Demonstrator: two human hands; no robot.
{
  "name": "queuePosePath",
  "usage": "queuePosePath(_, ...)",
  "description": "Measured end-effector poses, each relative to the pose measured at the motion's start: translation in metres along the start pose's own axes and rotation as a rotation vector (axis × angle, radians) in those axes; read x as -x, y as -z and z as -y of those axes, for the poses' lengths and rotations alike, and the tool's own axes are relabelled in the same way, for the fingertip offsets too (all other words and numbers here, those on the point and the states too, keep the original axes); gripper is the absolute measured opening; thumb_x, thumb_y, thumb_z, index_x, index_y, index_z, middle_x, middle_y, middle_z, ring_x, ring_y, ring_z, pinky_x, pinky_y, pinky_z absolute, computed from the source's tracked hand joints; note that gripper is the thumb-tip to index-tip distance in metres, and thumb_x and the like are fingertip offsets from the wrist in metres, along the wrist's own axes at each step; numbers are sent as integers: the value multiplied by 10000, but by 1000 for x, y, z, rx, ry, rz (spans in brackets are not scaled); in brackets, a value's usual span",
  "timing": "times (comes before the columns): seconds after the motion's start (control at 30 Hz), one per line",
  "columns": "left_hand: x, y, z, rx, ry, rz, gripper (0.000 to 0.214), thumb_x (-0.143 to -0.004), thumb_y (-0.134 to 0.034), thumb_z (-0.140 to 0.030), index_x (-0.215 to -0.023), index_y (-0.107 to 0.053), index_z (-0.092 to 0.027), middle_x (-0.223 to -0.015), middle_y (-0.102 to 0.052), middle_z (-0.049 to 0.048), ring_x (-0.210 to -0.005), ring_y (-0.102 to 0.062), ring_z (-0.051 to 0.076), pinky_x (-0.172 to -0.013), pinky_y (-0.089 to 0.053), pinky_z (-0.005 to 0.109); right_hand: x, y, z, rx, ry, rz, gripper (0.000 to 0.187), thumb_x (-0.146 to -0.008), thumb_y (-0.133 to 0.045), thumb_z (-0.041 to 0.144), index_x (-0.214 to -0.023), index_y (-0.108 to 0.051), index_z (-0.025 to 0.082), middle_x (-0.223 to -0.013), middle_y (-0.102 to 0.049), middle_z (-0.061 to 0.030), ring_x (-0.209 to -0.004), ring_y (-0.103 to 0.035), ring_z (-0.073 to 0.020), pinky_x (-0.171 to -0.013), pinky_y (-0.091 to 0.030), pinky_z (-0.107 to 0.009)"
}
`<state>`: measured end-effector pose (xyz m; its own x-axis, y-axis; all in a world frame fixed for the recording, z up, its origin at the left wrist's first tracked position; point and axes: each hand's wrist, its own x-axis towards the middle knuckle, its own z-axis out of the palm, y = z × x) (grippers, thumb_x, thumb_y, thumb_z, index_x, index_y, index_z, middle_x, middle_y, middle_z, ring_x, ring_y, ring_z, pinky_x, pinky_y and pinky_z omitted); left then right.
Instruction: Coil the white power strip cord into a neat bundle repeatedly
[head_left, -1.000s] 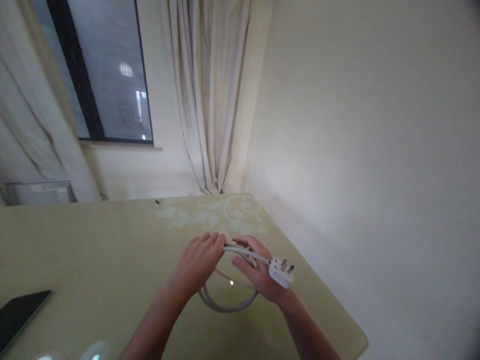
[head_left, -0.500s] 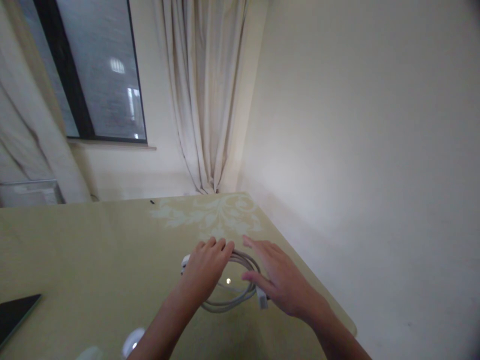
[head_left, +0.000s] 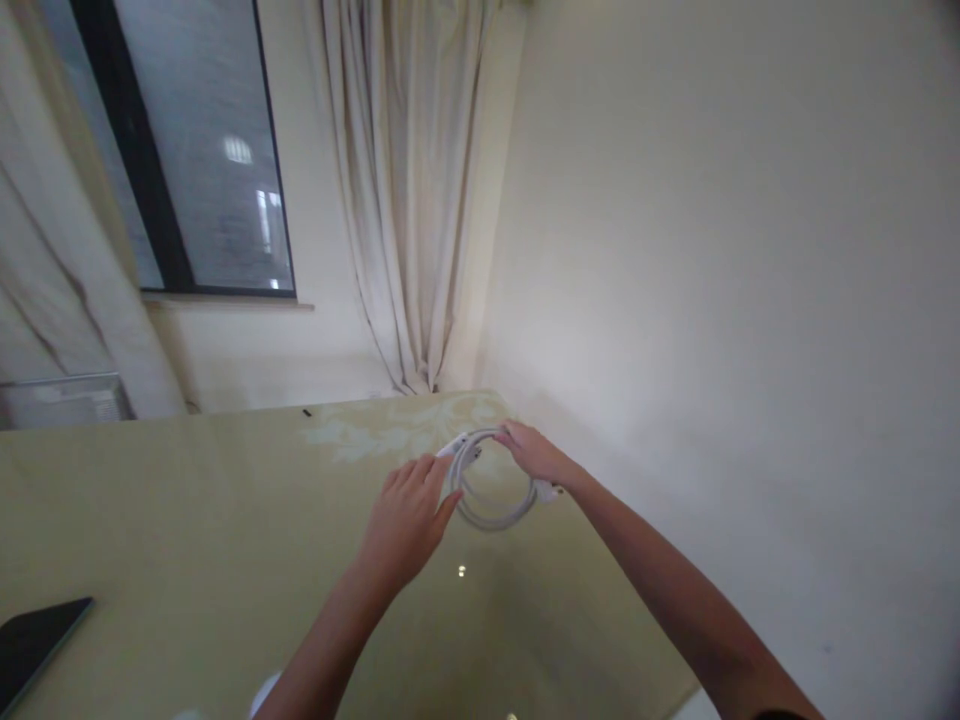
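Observation:
A pale grey power cable (head_left: pixel 491 524) is wound into a round coil, held above the far right part of the table. My right hand (head_left: pixel 534 450) is closed on the coil's upper right side. My left hand (head_left: pixel 407 510) is at the coil's left side, its thumb overlapping the loops and its index finger near a white connector (head_left: pixel 454 446); the hold looks light. A second white plug (head_left: pixel 547 490) with prongs sticks out on the right, below my right hand.
The glossy yellow-green table (head_left: pixel 210 540) has a pale floral pattern near its far corner. A dark flat object (head_left: pixel 41 640) lies at the left, and a small black item (head_left: pixel 307 412) near the far edge. A white round thing (head_left: pixel 264 690) is partly behind my left forearm. A wall (head_left: pixel 712 300) borders the right side.
The coil has moved away from me and up, toward the far corner. My right hand, open beside it earlier, has closed on its upper right; my left hand has shifted to its left side.

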<state>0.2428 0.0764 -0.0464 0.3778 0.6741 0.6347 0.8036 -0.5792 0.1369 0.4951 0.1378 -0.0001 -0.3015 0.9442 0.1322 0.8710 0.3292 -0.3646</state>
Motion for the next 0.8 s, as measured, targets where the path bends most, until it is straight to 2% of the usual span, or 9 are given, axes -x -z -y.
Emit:
queuePosePath(0.1, 7, -35, 9, 47, 82, 187, 349, -1096, -508, -323, -1396, -612, -178, -1310, -707, 145, -1203, -670, 311, -1025, -504, 471, -32, -1, -24, 103, -104, -102, 221, -1120, -475, 287, -1195, -634, 152, -1223, -693, -140, -1080, -653, -225, -923, -468, -312)
queuePosePath(0.17, 15, -64, 11, 85, 126, 274, 320, -1089, -516, -300, -1352, -642, -167, -1301, -712, 146, -1214, -676, 304, -1030, -512, 458, -47, -12, -34, 166, -169, -140, 278, -1118, -480, 285, -1321, -606, 144, -1353, -647, -176, -1148, -646, -247, -947, -462, -322)
queuePosePath(0.27, 33, -102, 11, 91, 165, 309, 280, -1061, -544, -245, -1279, -685, -139, -1237, -731, 156, -1162, -703, 306, -996, -535, 444, -56, -41, -45, 239, -222, -134, 309, -1096, -495, 213, -1371, -614, 143, -1389, -640, -189, -1199, -644, -269, -967, -464, -330)
queuePosePath(0.37, 48, -123, 10, 98, 173, 305, 281, -1061, -526, -229, -1264, -702, -148, -1243, -730, 152, -1173, -696, 303, -1029, -525, 452, -49, -75, -53, 276, -237, -109, 345, -1056, -524, 141, -1381, -640, 169, -1356, -676, -174, -1199, -662, -274, -967, -479, -333)
queuePosePath(0.5, 55, -133, 14, 125, 169, 273, 283, -1075, -472, -227, -1210, -715, -173, -1201, -731, 129, -1148, -691, 285, -1028, -517, 439, -23, -117, -49, 267, -224, -125, 387, -1005, -585, 129, -1377, -670, 193, -1329, -704, -176, -1239, -655, -311, -1036, -479, -383)
queuePosePath(0.6, 53, -135, 18, 152, 179, 245, 255, -1065, -468, -233, -1127, -708, -171, -1130, -730, 122, -1085, -696, 275, -988, -522, 422, 3, -147, -29, 228, -197, -189, 485, -1022, -590, 202, -1506, -586, 172, -1468, -623, -222, -1370, -567, -358, -1157, -417, -464)
queuePosePath(0.63, 52, -134, 19, 162, 183, 236, 251, -1063, -460, -236, -1093, -701, -171, -1096, -728, 120, -1059, -695, 270, -972, -522, 413, 12, -155, -21, 207, -162, -192, 487, -1035, -577, 219, -1518, -574, 162, -1500, -603, -219, -1394, -548, -348, -1180, -403, -453)
queuePosePath(0.73, 51, -131, 22, 189, 201, 206, 235, -1041, -445, -237, -984, -666, -185, -986, -713, 104, -975, -688, 253, -915, -516, 379, 31, -173, 0, 146, -12, -148, 335, -1054, -553, 221, -1362, -683, 200, -1391, -680, -139, -1311, -595, -277, -1155, -419, -375)
queuePosePath(0.8, 52, -127, 24, 201, 229, 188, 225, -1016, -443, -243, -896, -628, -203, -905, -695, 86, -904, -677, 240, -854, -507, 349, 37, -177, 6, 117, 48, -126, 233, -1051, -563, 215, -1213, -730, 212, -1266, -721, -107, -1211, -627, -251, -1099, -445, -347)
